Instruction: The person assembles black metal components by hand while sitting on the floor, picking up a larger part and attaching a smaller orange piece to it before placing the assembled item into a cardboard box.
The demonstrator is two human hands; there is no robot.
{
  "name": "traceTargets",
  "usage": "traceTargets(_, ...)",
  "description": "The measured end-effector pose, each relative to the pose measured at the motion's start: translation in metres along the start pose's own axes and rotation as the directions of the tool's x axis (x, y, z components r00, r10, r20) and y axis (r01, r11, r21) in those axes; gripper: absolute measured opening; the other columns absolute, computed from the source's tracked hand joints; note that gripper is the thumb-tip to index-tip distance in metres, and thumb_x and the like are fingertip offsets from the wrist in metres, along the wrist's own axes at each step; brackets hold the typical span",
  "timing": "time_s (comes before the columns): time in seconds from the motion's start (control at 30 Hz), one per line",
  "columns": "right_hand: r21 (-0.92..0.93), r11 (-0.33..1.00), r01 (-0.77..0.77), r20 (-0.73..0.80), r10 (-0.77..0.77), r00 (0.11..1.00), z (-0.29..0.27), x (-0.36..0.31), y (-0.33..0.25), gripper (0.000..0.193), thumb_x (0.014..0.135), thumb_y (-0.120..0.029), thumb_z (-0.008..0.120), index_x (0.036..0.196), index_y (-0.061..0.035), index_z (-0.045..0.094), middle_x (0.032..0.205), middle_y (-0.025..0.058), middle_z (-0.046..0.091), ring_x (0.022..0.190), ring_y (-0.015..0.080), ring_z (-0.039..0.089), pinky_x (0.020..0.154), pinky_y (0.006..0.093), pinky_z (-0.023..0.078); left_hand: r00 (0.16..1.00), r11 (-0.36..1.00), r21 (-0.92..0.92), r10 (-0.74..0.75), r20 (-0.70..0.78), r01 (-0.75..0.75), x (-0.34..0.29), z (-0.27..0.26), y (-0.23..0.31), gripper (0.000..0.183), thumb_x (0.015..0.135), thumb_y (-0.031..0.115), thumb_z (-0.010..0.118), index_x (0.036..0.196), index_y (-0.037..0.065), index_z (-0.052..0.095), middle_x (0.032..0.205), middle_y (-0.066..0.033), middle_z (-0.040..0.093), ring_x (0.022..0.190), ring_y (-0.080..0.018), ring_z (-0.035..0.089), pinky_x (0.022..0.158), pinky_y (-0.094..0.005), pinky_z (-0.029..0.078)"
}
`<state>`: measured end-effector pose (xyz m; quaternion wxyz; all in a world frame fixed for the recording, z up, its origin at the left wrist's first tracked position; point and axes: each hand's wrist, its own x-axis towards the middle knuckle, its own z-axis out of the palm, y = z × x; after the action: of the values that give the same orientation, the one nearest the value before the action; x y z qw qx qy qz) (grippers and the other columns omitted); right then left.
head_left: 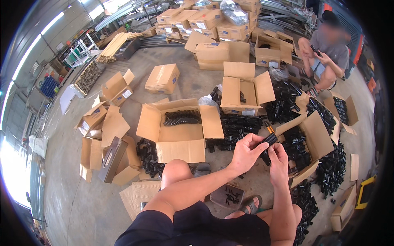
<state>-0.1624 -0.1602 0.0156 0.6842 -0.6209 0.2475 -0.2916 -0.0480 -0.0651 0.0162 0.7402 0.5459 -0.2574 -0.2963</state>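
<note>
My left hand (245,152) and my right hand (279,162) are raised together over my knees, both closed on a small black plastic part (269,141). The left fingers pinch its upper end, while the right hand grips it from below. A yellow-handled tool (269,128) lies on the floor just beyond it. In front of me an open cardboard box (180,135) holds a row of black parts (182,117).
Piles of black parts (238,129) and open cartons (242,92) cover the concrete floor ahead and to my right. A small tray of parts (227,196) sits by my sandalled foot. Another person (324,53) squats at the far right. Stacked boxes (205,20) stand behind.
</note>
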Motion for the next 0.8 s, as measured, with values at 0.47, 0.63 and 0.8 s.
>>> traceTargets(0.47, -0.007, 1.000, -0.014, -0.038, 0.014, 0.999, 0.003, 0.001, 0.013, 0.010, 0.103, -0.013, 0.060, 0.104, -0.0032, 0.060, 0.083, -0.0068, 0.052, 0.075, 0.0027, 0.044, 0.066, 0.0207, 0.040, 1.000, 0.999, -0.049, -0.008, -0.001, 0.008, 0.002, 0.000, -0.001, 0.018, 0.094, 0.002, 0.071, 0.108, -0.004, 0.064, 0.102, -0.0098, 0.072, 0.091, -0.0102, 0.067, 0.083, -0.0241, 0.055)
traceTargets(0.63, -0.055, 0.998, -0.033, -0.046, 0.031, 0.998, 0.005, -0.003, 0.001, 0.012, 0.103, -0.013, 0.059, 0.106, -0.0022, 0.061, 0.085, -0.0045, 0.056, 0.076, 0.0043, 0.049, 0.067, 0.0221, 0.043, 0.999, 0.999, -0.029, 0.012, -0.032, -0.013, 0.002, 0.002, -0.001, 0.016, 0.094, 0.000, 0.070, 0.108, -0.003, 0.064, 0.099, -0.0087, 0.072, 0.086, -0.0085, 0.066, 0.077, -0.0226, 0.055)
traceTargets(0.8, 0.035, 0.999, -0.022, -0.055, 0.024, 0.998, 0.004, -0.001, 0.014, 0.013, 0.102, -0.013, 0.060, 0.106, -0.0005, 0.060, 0.085, -0.0020, 0.058, 0.075, 0.0049, 0.051, 0.066, 0.0228, 0.045, 1.000, 0.999, -0.032, 0.004, -0.027, -0.005, 0.002, 0.002, 0.002, 0.015, 0.095, 0.002, 0.070, 0.108, -0.002, 0.064, 0.097, -0.0074, 0.072, 0.084, -0.0073, 0.064, 0.076, -0.0220, 0.053)
